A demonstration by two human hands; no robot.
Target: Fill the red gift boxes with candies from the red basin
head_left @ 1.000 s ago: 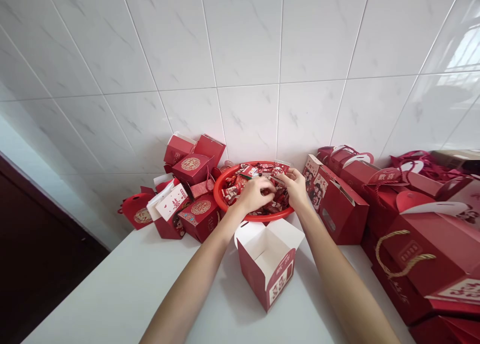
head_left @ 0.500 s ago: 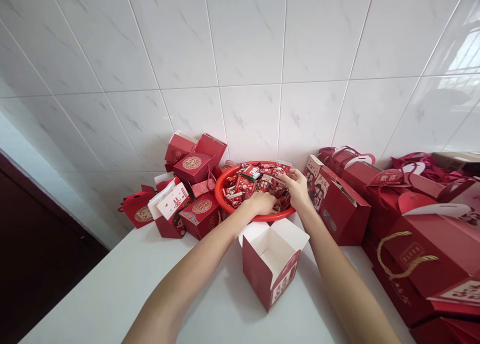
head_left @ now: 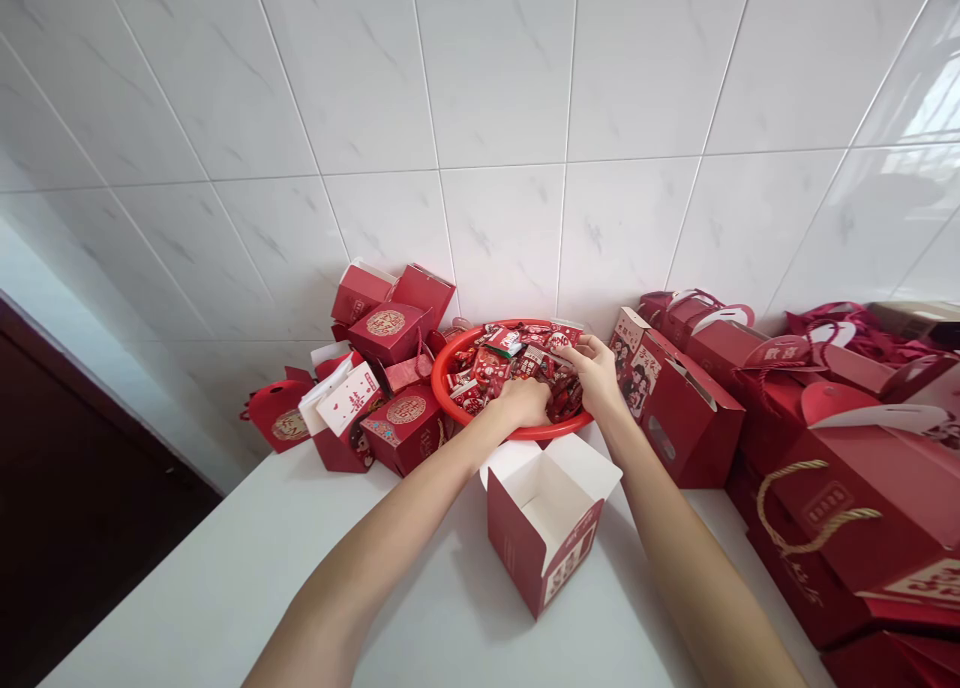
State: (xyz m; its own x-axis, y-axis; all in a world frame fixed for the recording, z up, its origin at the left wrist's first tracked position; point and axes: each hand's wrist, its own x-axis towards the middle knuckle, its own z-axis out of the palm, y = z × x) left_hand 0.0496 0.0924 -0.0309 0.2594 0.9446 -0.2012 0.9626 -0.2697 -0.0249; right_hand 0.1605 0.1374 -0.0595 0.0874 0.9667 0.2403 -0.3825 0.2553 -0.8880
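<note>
A round red plastic basin (head_left: 450, 406) against the wall holds a heap of small wrapped candies (head_left: 491, 366), mostly red. My left hand (head_left: 527, 402) is down in the heap at the basin's near side, its fingers curled and their tips hidden. At the basin's right edge my right hand (head_left: 598, 370) pinches a red candy packet (head_left: 564, 336) between thumb and fingers. Between my forearms stands a red gift box (head_left: 517, 538) with its white flaps open; the visible part of its inside is bare white.
Several red gift boxes (head_left: 386, 323) are piled left of the basin. On the right stand a printed red box (head_left: 679, 408) and stacked red boxes with rope handles (head_left: 862, 488). All rest on a white table (head_left: 247, 568) against a tiled wall (head_left: 502, 238).
My left hand has drawn slightly back among the candies, with its fingers more curled. My right hand stays at the basin's right edge with the packet. The open box has not moved.
</note>
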